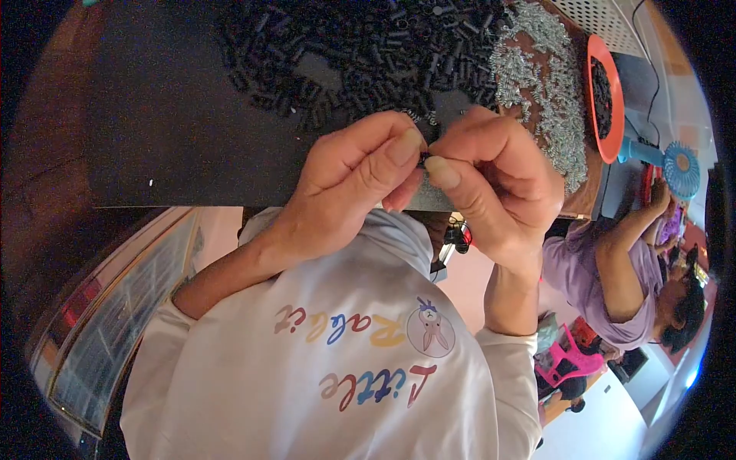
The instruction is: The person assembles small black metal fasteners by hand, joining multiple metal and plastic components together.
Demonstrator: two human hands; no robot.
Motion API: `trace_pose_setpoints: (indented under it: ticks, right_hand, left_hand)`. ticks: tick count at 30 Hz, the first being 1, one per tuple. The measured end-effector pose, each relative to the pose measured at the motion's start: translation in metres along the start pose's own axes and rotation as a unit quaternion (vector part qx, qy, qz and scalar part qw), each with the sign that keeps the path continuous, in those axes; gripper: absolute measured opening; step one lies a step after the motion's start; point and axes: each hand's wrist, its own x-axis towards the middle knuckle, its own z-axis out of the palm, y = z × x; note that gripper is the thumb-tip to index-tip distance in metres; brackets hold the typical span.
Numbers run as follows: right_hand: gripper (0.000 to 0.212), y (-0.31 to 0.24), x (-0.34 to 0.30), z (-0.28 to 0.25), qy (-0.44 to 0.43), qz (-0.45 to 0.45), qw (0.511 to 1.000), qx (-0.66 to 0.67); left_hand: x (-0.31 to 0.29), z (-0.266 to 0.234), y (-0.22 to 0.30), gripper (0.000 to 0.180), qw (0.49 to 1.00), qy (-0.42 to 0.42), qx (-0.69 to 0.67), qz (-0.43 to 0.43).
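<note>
Between my two hands, over the front edge of a black-topped table (169, 138), is a small black part (423, 159), mostly covered by fingertips. My left hand (356, 175) pinches it from one side with thumb and forefinger. My right hand (498, 184) meets it from the other side, also in a pinch. Just beyond the fingers spreads a heap of short black tubes (376, 57). To its right lies a pile of small silvery coil springs (548, 92), and a few springs (414, 115) rest right behind my hands.
An orange-red dish (616, 123) holding small black pieces stands right of the springs, beside a blue hand-held fan (681, 170). A white perforated basket (598, 23) sits at the far right. Another person in a purple shirt (606, 284) works at the right, near a pink plastic chair (569, 359).
</note>
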Motion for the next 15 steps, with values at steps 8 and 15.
trace_pose_setpoints:
  ticks: [8, 15]
  right_hand:
    - [0.022, 0.003, -0.006, 0.007, 0.031, -0.094, 0.987, -0.127]
    - [0.027, 0.001, -0.014, 0.01, 0.068, -0.115, 0.961, -0.24]
  left_hand:
    - [0.001, 0.001, 0.003, 0.03, 1.0, 0.001, 0.01, -0.008]
    - [0.001, 0.001, 0.003, 0.029, 0.999, -0.013, 0.046, -0.014]
